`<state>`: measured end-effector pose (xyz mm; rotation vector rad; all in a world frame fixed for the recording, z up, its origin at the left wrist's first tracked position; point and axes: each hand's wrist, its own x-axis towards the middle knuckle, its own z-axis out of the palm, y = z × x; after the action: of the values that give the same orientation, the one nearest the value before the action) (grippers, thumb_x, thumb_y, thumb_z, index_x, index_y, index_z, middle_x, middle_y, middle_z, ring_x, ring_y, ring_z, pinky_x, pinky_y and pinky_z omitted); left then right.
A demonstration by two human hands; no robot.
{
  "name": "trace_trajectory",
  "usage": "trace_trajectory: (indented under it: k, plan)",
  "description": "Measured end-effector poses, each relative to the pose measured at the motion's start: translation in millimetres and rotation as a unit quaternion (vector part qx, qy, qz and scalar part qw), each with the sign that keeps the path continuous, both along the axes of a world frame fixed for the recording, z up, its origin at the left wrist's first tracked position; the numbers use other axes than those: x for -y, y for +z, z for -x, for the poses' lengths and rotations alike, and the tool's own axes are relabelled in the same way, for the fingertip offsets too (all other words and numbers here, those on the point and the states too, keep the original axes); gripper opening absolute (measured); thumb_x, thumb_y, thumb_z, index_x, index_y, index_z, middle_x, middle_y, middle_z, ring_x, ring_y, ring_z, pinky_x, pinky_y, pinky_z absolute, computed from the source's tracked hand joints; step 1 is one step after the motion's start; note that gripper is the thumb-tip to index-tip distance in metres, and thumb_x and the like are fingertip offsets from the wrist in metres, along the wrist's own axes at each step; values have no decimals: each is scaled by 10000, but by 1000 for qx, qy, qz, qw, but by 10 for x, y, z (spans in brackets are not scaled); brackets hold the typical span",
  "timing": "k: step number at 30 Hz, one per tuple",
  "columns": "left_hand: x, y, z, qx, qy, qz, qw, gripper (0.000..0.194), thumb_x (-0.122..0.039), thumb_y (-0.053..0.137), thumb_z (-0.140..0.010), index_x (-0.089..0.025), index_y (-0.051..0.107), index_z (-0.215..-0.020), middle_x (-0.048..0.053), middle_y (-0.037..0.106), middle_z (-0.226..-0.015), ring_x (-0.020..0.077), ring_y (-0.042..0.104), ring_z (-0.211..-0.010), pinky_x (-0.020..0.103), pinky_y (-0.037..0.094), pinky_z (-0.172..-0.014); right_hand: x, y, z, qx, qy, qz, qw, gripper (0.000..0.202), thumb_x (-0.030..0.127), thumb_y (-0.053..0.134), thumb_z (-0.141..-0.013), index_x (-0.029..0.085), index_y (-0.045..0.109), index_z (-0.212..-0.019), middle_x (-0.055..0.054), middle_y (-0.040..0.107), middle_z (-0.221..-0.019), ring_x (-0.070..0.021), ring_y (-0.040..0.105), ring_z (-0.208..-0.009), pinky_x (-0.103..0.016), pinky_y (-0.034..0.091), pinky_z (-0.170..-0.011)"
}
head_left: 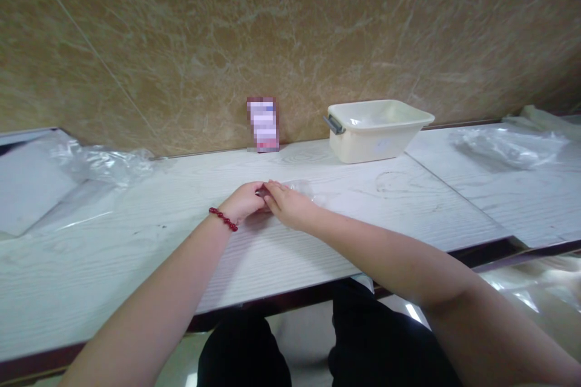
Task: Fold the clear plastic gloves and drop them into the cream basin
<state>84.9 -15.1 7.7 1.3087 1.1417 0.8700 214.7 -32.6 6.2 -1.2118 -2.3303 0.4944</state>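
My left hand (pixel 249 199), with a red bead bracelet at its wrist, is low over the white wood-grain table with its fingers bent inward. My right hand (pixel 290 205) meets it from the right, its fingers closed over the left fingertips. Between the two hands a small dark thing shows, mostly hidden by the fingers, so its kind cannot be made out. A piece of clear plastic (pixel 301 186) sticks out behind my right hand, close to the tabletop; whether the fingers grip it is hidden.
A phone-like, pixelated screen (pixel 264 125) leans on the marble wall. Right of it stands a cream plastic bin (pixel 370 142) with a grey handle. Crumpled clear plastic (pixel 512 146) lies far right, more plastic (pixel 113 163) at left beside a white panel (pixel 31 184). The table (pixel 149 266) ends before my knees.
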Motion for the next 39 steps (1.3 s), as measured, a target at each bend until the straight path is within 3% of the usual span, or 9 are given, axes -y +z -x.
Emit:
trace_trajectory:
  k: [3, 9, 15, 20, 33, 37, 39]
  plan:
    - [-17, -52, 5, -25, 5, -30, 999, 316, 4, 546, -489, -161, 639, -742, 30, 643, -712, 141, 576, -654, 236, 445, -619, 4, -88, 58, 14, -6, -7, 1000, 417, 243, 229, -852, 78, 304, -1228, -156, 340, -1281, -208, 282, -1193, -371, 219, -960]
    - [-10, -53, -13, -96, 17, -9, 995, 406, -63, 582, -505, -151, 616, -900, 30, 637, -700, 128, 554, -587, 220, 430, -535, -120, -150, -7, 77, -40, 13, 996, 448, 234, 221, -852, 19, 289, -1240, -194, 364, -1256, -241, 294, -1185, -409, 196, -963]
    - [14, -4, -32, -147, 1, -10, 989, 513, -96, 589, -529, -110, 549, -1040, 34, 626, -714, 93, 525, -546, 187, 397, -491, -122, -189, -101, 166, -52, -49, 984, 468, 280, 204, -850, 81, 293, -1264, -107, 284, -1324, -222, 230, -1216, -416, 169, -977]
    - [48, 46, -28, -163, 14, 17, 986, 603, -86, 594, -538, -70, 470, -1128, 10, 582, -573, 89, 500, -489, 181, 381, -455, -167, -156, -194, 221, -80, -22, 972, 496, 355, 190, -841, 164, 247, -1294, -63, 203, -1361, -226, 182, -1234, -455, 157, -969]
    - [57, 72, 7, -153, -1, 35, 988, 630, -82, 605, -560, -88, 434, -1166, 8, 568, -597, 89, 506, -488, 203, 410, -489, -322, -142, -330, 235, -164, 69, 956, 523, 438, 145, -827, 257, 130, -1317, -26, 67, -1389, -234, 52, -1256, -586, 4, -916]
    - [21, 42, 34, -159, 1, 20, 987, 546, -146, 592, -606, -122, 471, -1139, 16, 575, -618, 91, 508, -492, 203, 398, -477, -356, -163, -362, 214, -215, 68, 950, 541, 446, 194, -819, 208, 202, -1306, -73, 110, -1382, -272, 49, -1250, -603, -25, -900]
    - [2, 33, 47, -177, 7, -20, 984, 467, -210, 573, -643, -156, 513, -1102, 5, 566, -593, 81, 484, -458, 192, 368, -446, -378, -137, -388, 173, -239, 30, 955, 527, 421, 251, -814, 171, 278, -1278, -105, 170, -1366, -289, 89, -1242, -586, 31, -917]
